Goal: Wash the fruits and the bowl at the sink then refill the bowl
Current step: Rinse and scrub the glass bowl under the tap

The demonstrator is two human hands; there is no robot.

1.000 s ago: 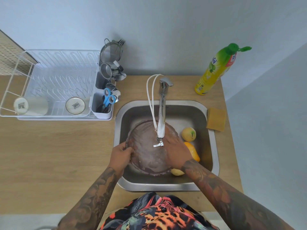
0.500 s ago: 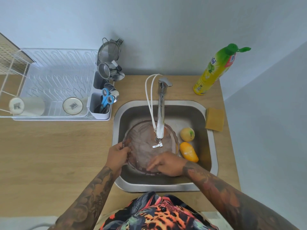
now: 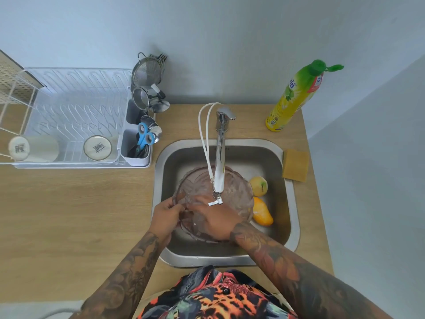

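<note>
My left hand (image 3: 166, 217) pinches the near-left rim of the pinkish see-through glass bowl (image 3: 232, 192), thumb on top and fingers curled under the edge. My right hand (image 3: 216, 221) lies inside the bowl with its fingers spread flat against the inner wall, rubbing rather than gripping. The bowl sits tilted in the stainless steel sink (image 3: 292, 203), directly beneath the tall chrome tap (image 3: 219, 162).

From where I sit, the grip is the weak point — wet glass held by a single pinch at the rim. If my right hand presses too hard, I think the bowl could twist out of my fingers and strike the steel basin or the tap's spout, which hangs close above it.

Just to the right of the bowl lie a yellow-green round fruit (image 3: 259, 185) and an orange-yellow mango (image 3: 261, 214), both near its rim — a sliding bowl could bump them. Whether water is running I cannot tell.

Further out, a yellow sponge (image 3: 295, 164) rests on the sink's right edge, and a yellow-green detergent bottle (image 3: 296, 93) stands on the wooden counter (image 3: 69, 215).
</note>
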